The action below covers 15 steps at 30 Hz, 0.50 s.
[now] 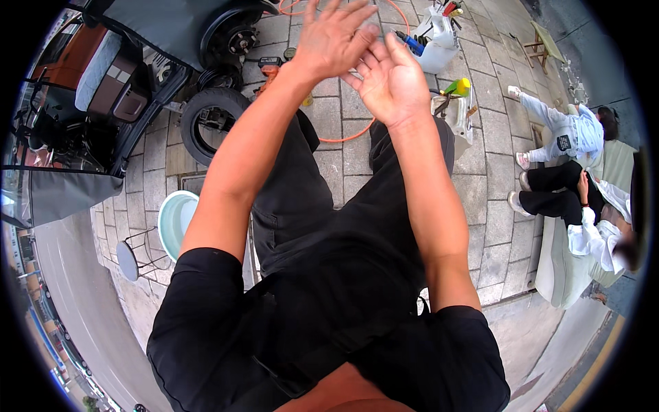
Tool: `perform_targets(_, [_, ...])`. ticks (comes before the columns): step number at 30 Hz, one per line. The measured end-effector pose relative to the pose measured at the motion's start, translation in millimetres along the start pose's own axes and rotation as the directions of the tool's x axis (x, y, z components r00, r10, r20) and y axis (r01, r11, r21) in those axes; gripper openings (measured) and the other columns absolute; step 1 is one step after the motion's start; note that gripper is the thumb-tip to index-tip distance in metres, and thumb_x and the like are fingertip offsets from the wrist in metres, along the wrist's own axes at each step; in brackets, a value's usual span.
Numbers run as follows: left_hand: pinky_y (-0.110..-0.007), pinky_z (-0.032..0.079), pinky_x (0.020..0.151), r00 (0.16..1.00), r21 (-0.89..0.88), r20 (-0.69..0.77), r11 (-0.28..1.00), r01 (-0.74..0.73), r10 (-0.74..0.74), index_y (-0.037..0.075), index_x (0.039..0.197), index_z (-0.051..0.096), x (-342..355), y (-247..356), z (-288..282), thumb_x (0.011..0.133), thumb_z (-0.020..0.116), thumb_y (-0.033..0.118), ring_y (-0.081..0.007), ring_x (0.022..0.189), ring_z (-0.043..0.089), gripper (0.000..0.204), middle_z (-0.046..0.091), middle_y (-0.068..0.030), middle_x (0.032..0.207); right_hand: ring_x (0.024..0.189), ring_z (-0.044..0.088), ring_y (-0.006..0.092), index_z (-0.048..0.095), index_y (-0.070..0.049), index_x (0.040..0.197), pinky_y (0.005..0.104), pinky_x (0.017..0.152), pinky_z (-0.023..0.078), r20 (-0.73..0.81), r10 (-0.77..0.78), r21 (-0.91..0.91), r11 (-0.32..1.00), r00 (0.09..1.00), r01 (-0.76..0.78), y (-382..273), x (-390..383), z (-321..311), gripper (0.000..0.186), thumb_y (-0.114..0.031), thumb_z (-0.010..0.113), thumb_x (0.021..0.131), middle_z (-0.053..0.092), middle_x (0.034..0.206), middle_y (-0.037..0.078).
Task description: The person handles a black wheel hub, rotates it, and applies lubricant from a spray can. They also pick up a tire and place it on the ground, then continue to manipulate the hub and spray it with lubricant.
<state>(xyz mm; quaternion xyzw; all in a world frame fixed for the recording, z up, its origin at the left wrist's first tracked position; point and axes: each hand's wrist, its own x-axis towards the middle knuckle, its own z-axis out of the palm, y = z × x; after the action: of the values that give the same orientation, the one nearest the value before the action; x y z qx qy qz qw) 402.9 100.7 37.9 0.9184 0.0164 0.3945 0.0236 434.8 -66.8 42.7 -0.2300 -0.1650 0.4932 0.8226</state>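
Note:
Both of my hands are held out ahead of me, with nothing in either. My left hand (334,40) shows its back, with the fingers stretched and apart. My right hand (394,84) has its palm turned up and its fingers loosely spread. Their fingers overlap in the picture; whether they touch I cannot tell. Just right of the hands stands a cut white plastic jug (439,53) with tools in it, among them one with a blue handle (410,42). A yellow-and-green bottle (458,87) is close to my right wrist.
A black tyre (214,123) lies left of my left forearm, beside a vehicle with its wheel hub (240,41) exposed. An orange hose (350,137) crosses the paving. A pale green basin (180,218) and a round stool (128,259) stand left. Two people sit on a couch (559,264) at right.

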Motion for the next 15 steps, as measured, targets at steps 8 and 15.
perform_targets(8, [-0.042, 0.052, 0.095, 0.275, -0.059, 0.566, 0.295, 0.954, -0.777, 0.012, 0.145, 0.066, -118.8, -226.6, 25.3, 0.104, 0.064, 0.051, -0.0236, 0.108, 0.07, 0.057, 0.073, -0.0101, 0.135, 0.088, 0.075, 0.0184, 0.071, 0.004, 0.124, 0.0306, 0.077, 0.059, -0.007, 0.088, -0.667, 0.742, 0.996, -0.07, -67.4, 26.6, -24.6, 0.053, -0.043, 0.048, 0.114, 0.077, 0.103, 0.01])
perform_targets(15, [-0.042, 0.058, 0.096, 0.215, 0.386, 0.713, 0.629, 0.675, -0.668, -0.003, 0.122, 0.077, -145.4, -245.4, 108.2, 0.091, 0.081, 0.046, -0.0352, 0.113, 0.075, 0.059, 0.076, -0.026, 0.12, 0.092, 0.077, 0.0316, 0.073, -0.001, 0.125, 0.0431, 0.081, 0.058, -0.346, -0.037, -0.9, -0.27, 0.937, -0.343, -31.9, 90.8, -115.8, 0.048, -0.043, 0.06, 0.106, 0.078, 0.095, 0.018])
